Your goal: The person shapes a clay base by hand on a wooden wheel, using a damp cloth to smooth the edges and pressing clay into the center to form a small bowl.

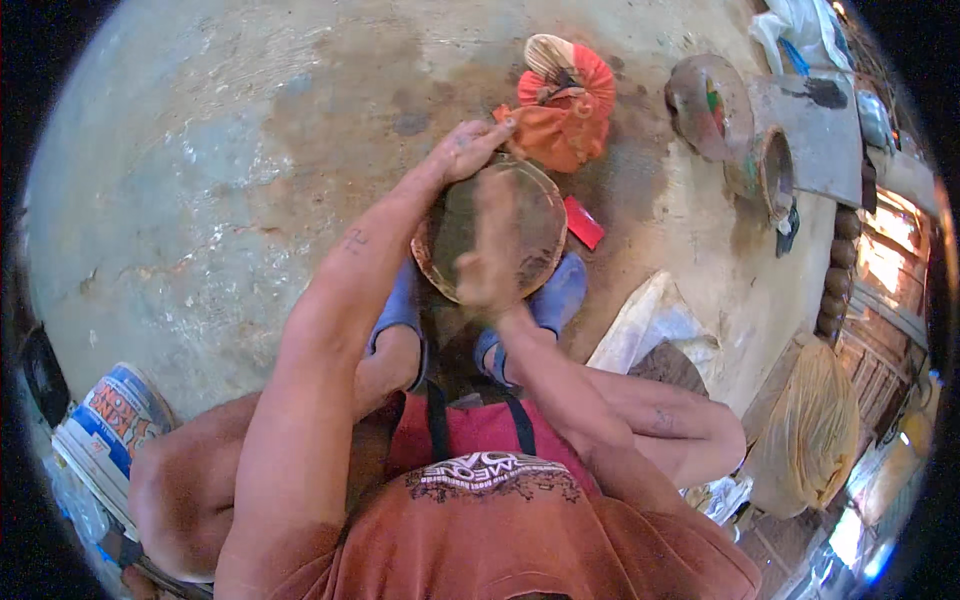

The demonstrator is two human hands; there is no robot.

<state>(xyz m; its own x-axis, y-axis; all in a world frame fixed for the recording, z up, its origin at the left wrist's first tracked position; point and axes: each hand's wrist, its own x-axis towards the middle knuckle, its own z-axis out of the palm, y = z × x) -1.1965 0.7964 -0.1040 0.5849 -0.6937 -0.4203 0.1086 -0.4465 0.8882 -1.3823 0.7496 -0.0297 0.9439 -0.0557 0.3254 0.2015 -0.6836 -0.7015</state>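
Note:
A round, flat-topped piece with a dull grey-green surface and a pale, stained rim stands between my feet. Over its middle is my right hand, blurred, with fingers stretched out and nothing visible in them. Up at the far rim, my left hand has its fingers drawn together, and the fingertips reach the edge of a gathered orange cloth bundle. What those fingers pinch, if anything, is too small to make out. Close to the right side of the rim lies a small red packet.
My blue shoes flank the round piece. Hollow round vessels and a grey sheet lie at the far right. A whitish sack is beside my right knee. A printed white-and-blue bucket stands by my left knee.

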